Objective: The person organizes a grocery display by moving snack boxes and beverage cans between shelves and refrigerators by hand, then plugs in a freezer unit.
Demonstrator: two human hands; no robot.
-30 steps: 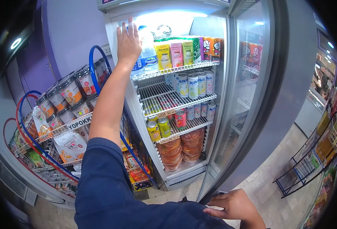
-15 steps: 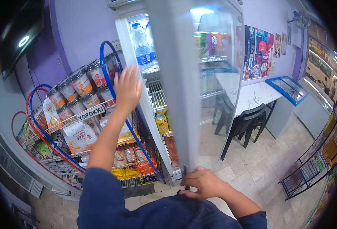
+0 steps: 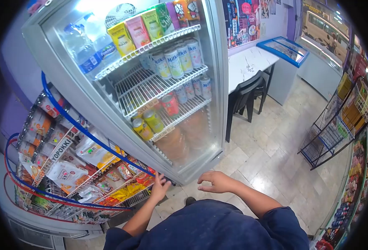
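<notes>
The glass-door drinks fridge (image 3: 127,110) stands in front of me with its door closed. Through the glass I see drink cartons (image 3: 139,31), Milkis cans (image 3: 173,62), large water bottles (image 3: 84,52) and yellow cans (image 3: 142,128). My left hand (image 3: 159,187) is low, near the fridge's bottom corner and the end of the snack rack (image 3: 109,164); its fingers are apart and it holds nothing. Over the floor in front of the fridge, my right hand (image 3: 218,182) has its thumb and bent fingers apart, with nothing between them.
At the left, the rack with blue rails carries tubs and snack packs under a YOPOKKI sign (image 3: 61,149). A white table (image 3: 250,66), black chair (image 3: 247,93) and blue-rimmed freezer (image 3: 284,50) stand beyond the fridge. A wire rack (image 3: 330,129) is at the right.
The fridge door has swung shut. My left hand has dropped from beside the rack's upper rail, and my right hand has come off the door edge. My view has shifted.
</notes>
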